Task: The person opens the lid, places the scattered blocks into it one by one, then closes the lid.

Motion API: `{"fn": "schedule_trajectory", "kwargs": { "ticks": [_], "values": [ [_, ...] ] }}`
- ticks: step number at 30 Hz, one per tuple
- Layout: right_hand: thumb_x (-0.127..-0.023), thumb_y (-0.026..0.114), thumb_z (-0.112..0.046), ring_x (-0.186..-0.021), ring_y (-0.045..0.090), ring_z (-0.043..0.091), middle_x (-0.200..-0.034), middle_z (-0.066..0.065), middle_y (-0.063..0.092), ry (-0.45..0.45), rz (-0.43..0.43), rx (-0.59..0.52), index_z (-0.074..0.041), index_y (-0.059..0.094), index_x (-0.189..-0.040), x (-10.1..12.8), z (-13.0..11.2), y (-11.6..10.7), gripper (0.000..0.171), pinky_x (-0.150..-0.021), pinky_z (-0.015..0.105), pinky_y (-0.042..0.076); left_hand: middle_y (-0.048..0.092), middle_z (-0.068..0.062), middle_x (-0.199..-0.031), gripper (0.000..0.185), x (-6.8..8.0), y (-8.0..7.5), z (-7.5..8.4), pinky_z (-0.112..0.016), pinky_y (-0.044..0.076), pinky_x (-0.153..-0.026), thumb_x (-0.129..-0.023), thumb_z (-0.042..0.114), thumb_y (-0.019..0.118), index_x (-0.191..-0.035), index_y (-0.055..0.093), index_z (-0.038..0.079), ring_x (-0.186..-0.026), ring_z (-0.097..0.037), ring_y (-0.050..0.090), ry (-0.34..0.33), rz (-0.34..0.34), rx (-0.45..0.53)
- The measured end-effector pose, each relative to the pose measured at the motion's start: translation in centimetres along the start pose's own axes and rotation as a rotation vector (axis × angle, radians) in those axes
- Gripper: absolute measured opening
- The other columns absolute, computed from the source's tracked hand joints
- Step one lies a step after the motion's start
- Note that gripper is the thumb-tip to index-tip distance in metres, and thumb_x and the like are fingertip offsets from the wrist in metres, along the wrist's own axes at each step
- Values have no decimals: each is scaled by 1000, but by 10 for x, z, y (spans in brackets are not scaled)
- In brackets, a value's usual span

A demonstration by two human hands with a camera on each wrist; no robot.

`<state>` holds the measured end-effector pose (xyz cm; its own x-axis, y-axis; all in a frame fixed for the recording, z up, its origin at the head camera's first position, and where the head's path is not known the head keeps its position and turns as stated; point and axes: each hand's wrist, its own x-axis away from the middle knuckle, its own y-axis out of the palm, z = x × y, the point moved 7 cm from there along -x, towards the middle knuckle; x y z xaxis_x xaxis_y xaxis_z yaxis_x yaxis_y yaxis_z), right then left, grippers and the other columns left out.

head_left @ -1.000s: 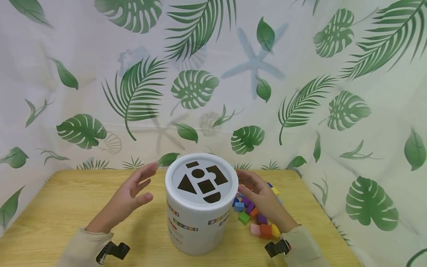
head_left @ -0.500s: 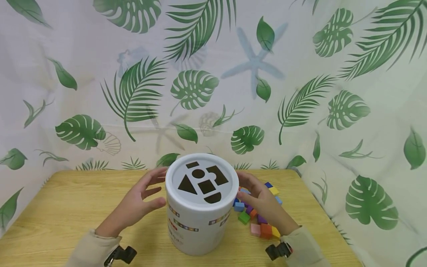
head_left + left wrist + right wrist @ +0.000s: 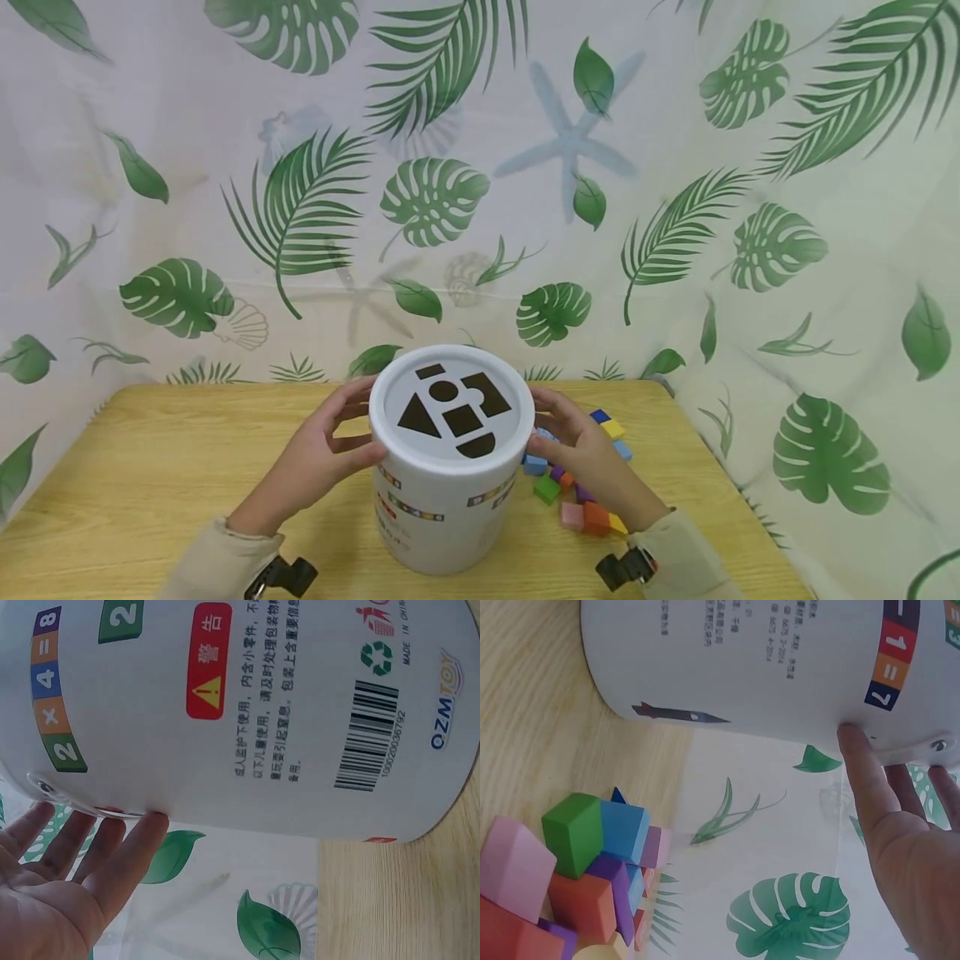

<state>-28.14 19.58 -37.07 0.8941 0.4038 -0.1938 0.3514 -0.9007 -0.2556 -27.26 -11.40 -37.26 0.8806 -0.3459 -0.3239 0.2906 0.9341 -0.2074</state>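
A white cylindrical toy bucket stands upright on the wooden table, printed with coloured number sums. Its white lid has several dark cut-outs, among them a triangle, a circle and a square. My left hand is at its left side, thumb on the wall just under the lid and the other fingers reaching behind. On the opposite side my right hand mirrors it. The left fingertips meet the wall close to a handle fitting in the left wrist view. In the right wrist view one fingertip touches the wall.
Several coloured blocks lie on the table right of the bucket, partly behind my right forearm, including a green block and a pink block. A leaf-patterned cloth hangs behind the wooden table.
My left hand has moved right, from apart to the bucket's side. My right hand has shifted slightly inward at the other side. The bucket stays in place.
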Motion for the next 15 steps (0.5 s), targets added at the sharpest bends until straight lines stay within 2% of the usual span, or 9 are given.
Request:
{"fn": "schedule_trajectory", "kwargs": {
  "ticks": [8, 15],
  "values": [
    [-102, 68, -18, -143, 45, 35, -157, 0, 45, 11, 20, -1, -25, 46, -154, 0, 1, 3, 57, -100, 38, 53, 48, -4, -150, 74, 3, -3, -1, -40, 54, -99, -92, 18, 81, -155, 43, 28, -137, -35, 46, -2, 28, -11],
    [-101, 70, -26, -143, 47, 29, -154, -4, 49, 34, 42, 43, -32, 48, -152, -7, -9, 11, 55, -104, 46, 50, 49, -2, -150, 73, 6, -17, 5, -37, 54, -99, -95, 16, 77, -157, 42, 29, -136, -31, 48, 21, 51, -34]
  ]
}}
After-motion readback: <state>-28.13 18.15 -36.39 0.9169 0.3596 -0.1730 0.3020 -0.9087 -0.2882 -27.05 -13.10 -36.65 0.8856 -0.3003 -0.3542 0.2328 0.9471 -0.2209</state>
